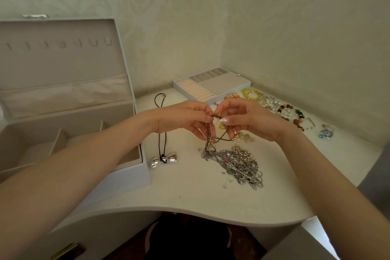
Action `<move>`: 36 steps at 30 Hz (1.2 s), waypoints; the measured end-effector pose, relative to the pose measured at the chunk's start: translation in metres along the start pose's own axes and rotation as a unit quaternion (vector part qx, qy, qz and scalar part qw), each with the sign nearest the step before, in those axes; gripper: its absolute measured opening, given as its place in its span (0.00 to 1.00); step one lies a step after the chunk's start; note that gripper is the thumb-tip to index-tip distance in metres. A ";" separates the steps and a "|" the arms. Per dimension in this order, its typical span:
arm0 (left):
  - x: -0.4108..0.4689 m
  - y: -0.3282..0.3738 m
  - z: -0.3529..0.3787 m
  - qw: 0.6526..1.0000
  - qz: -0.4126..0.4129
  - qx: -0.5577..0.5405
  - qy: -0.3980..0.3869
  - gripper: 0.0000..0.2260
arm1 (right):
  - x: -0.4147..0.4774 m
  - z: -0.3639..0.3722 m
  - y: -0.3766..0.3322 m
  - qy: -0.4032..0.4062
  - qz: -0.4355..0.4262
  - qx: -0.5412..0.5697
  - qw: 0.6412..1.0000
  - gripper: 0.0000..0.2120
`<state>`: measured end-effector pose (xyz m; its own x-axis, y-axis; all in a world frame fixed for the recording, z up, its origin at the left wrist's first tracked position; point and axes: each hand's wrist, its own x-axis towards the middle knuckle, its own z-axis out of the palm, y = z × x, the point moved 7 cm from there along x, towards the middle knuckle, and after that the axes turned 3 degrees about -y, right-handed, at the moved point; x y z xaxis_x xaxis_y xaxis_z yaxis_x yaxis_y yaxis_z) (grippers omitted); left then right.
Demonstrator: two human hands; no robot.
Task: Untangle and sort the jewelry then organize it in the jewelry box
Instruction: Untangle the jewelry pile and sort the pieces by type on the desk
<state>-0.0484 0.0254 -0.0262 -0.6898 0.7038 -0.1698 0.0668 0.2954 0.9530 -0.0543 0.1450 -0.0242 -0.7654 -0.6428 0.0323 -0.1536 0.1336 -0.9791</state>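
My left hand [185,119] and my right hand [242,119] meet above the table and both pinch a thin brown cord [215,116]. The cord hangs down into a tangled pile of silver chains and pearl pieces [238,163] lying on the white table [190,192]. The open white jewelry box [130,172] stands at the left, its lid upright and its compartments showing. A black cord necklace with a silver bow pendant [163,159] lies stretched out beside the box.
A removable tray insert [211,86] with ring rolls and compartments sits at the back. Bead bracelets and necklaces [291,112] lie in a row at the right, with a blue piece [326,133] further right. The table's curved front edge is near me.
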 end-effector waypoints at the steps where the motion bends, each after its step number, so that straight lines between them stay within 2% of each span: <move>1: 0.000 0.000 0.001 1.000 -0.001 -0.007 -0.002 0.04 | 0.000 0.000 0.000 0.002 -0.004 0.014 1.000 0.10; 5: -0.001 0.004 0.000 0.996 0.016 -0.092 0.002 0.04 | 0.002 0.001 0.005 0.002 -0.014 0.051 0.999 0.11; 9: 0.001 0.007 -0.003 0.988 0.031 -0.154 0.007 0.03 | 0.000 0.009 0.008 -0.039 0.003 0.058 0.998 0.23; 16: 0.000 0.010 -0.007 0.982 0.051 -0.177 0.028 0.03 | -0.002 0.013 0.006 -0.023 -0.015 0.049 0.998 0.12; 20: -0.001 0.006 -0.004 0.988 0.034 -0.147 0.016 0.08 | -0.003 0.008 0.001 -0.001 -0.035 0.076 0.996 0.08; 24: -0.002 0.004 -0.002 0.992 0.014 -0.127 0.013 0.17 | -0.004 0.006 0.002 0.014 -0.035 0.066 0.997 0.11; 29: -0.003 -0.003 0.008 0.999 -0.027 0.029 -0.025 0.22 | -0.006 0.000 -0.004 0.060 -0.056 0.044 0.996 0.11; 33: -0.003 -0.009 0.016 0.989 -0.050 0.130 -0.039 0.21 | -0.007 0.002 -0.007 0.064 -0.065 0.067 0.994 0.12; 36: -0.002 -0.004 0.020 0.990 -0.035 0.133 -0.032 0.12 | -0.006 0.004 -0.008 0.074 -0.061 0.060 0.994 0.16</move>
<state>-0.0331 0.0356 -0.0351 -0.6536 0.7121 -0.2564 0.2137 0.4986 0.8401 -0.0462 0.1447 -0.0177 -0.8307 -0.5289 0.1739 -0.1832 -0.0352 -0.9824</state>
